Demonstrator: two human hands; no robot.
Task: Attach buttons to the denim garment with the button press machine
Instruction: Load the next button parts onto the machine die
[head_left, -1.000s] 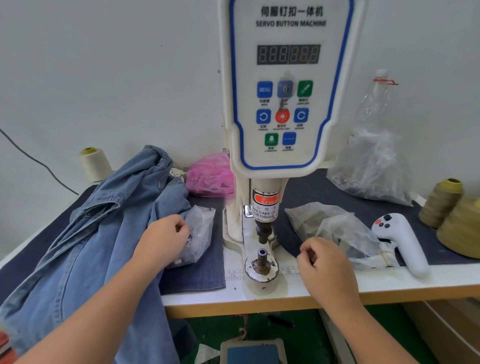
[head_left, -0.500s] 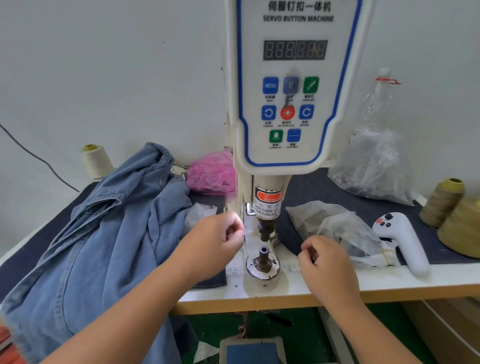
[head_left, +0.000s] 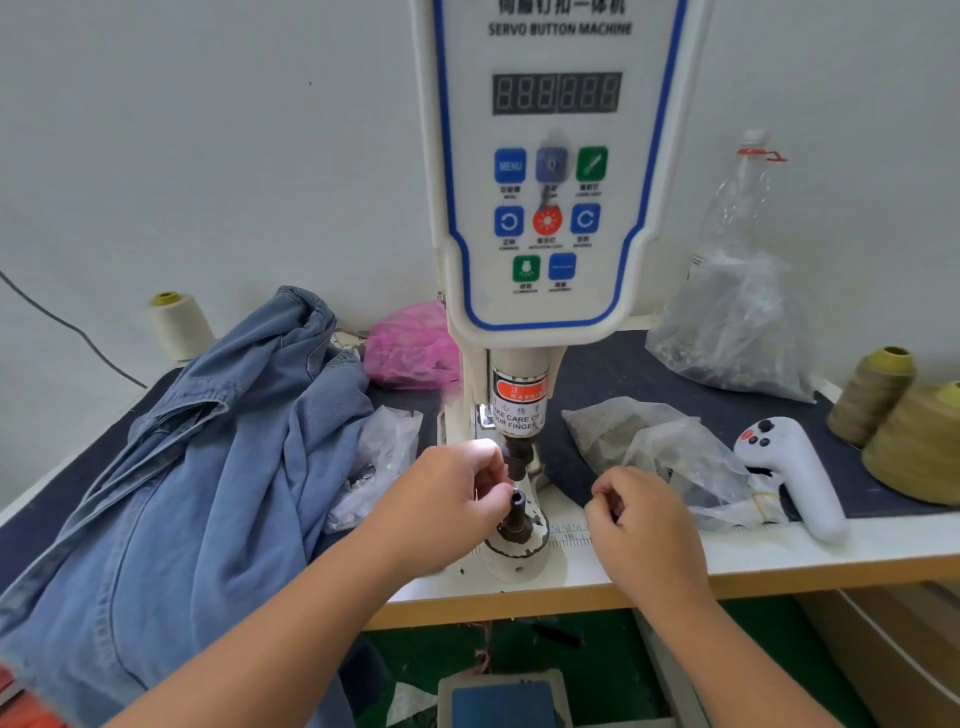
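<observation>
the table (head_left: 649, 564) carries the white button press machine (head_left: 550, 171) at its centre, head at twelve o'clock, and the denim garment (head_left: 197, 467) lies heaped at nine o'clock, well apart from the dies and not yet under them. clear bags of fittings (head_left: 384, 457) sit just beside the garment, and more bags (head_left: 660, 447) lie at three o'clock. the lower die post (head_left: 518, 512) stands on the machine base, straight below the upper punch (head_left: 519, 457).

the left hand (head_left: 447, 504) has its grip curled at the top of the post, fingertips seeming to pinch a small part too tiny to make out. the right hand (head_left: 639, 514) is clenched loosely at four o'clock; whether it holds a fitting i cannot tell.

the step looks like loading the lower die. to do it well, seat the part flat and centred on the post, then clear the fingers from under the punch before any pedal press.
</observation>
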